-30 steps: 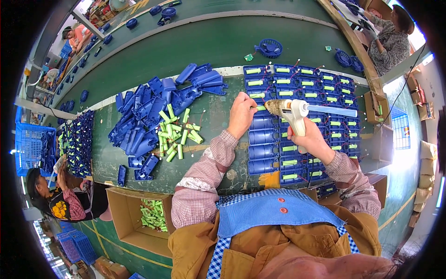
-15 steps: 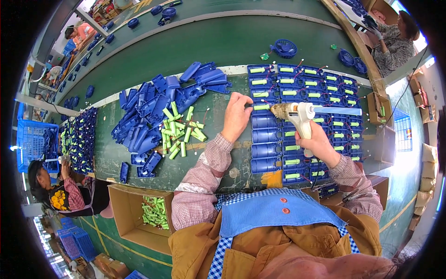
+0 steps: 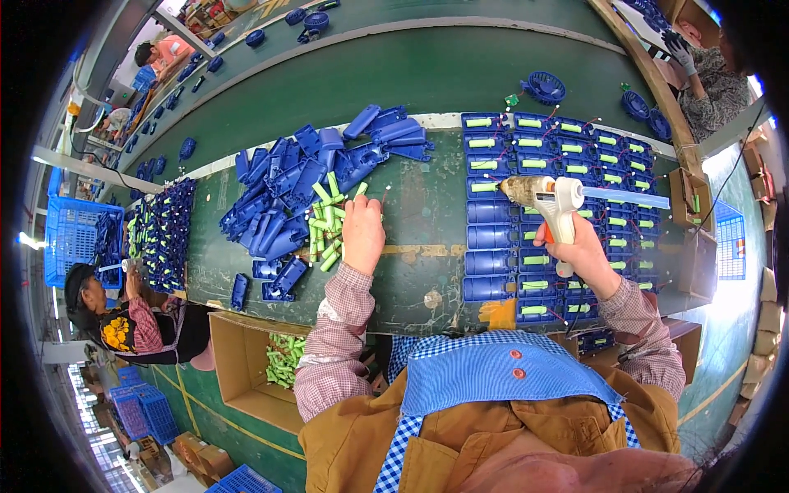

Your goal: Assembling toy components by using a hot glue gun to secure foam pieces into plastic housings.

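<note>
My right hand is closed around the handle of a white glue gun. A long translucent glue stick juts from its back. The gun's dirty nozzle points left, close to a green battery lying in a blue plastic housing, in a grid of such housings. Several housings in the nearest column hold no battery. My left hand reaches into a loose pile of green batteries, its fingers pinched on one battery whose end peeks out above the fingertips.
Left of the batteries lies a heap of blue housings. Below the table edge stands a cardboard box of batteries. A green conveyor runs beyond, with round blue parts. Co-workers sit at left and far right.
My left hand has left the battery in the housing and moved left to the loose pile. The glue gun stays by the same column, its nozzle still near that battery. The view has shifted slightly.
</note>
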A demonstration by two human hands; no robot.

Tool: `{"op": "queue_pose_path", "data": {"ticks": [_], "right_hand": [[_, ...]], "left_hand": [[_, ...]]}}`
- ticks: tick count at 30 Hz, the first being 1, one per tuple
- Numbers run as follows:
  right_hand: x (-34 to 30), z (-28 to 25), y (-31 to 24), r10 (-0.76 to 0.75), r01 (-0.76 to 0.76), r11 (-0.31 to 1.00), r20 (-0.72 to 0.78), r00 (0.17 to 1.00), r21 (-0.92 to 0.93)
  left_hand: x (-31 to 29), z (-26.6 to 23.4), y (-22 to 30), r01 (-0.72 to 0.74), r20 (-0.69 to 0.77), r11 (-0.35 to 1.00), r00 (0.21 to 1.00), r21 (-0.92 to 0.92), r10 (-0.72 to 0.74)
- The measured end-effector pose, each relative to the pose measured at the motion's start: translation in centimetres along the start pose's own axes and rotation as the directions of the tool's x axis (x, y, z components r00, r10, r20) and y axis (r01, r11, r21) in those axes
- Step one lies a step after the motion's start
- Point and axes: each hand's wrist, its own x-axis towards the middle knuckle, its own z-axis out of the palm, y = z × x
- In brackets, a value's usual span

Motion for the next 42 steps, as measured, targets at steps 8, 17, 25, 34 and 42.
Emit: {"op": "queue_pose_path", "data": {"ticks": [8,17,25,34,42], "right_hand": [[-0.6,-0.1,0.0,0.004,-0.003,0.999,-0.009,1.000,0.047],[-1.2,0.2,-0.5,0.006,-0.008,0.997,0.023,1.000,0.081],[-1.6,0.6,-1.2,0.084,-0.090,0.994,0.103,0.991,0.061],[-1.0,1.7,0.1,0.081,-0.087,0.995,0.116,0.990,0.046],[-1.3,1.5,0.2,0.112,-0.109,0.993,0.059,0.992,-0.049]], "left_hand": [[0.9,-2.7,1.0,0.134,-0.123,0.584,0.917,-0.801,-0.379],[-0.2,-5.1,-0.5,0.067,0.277,-0.583,0.919,-0.810,-0.280],[-0.3,-4.6,2.8,0.143,0.271,-0.536,0.947,-0.832,-0.169],[0.3,-2.5,8.1,0.257,0.264,-0.067,0.955,-0.964,-0.133],[1.2,0.2,11.0,0.006,-0.031,0.493,0.997,-0.870,-0.066]]}}
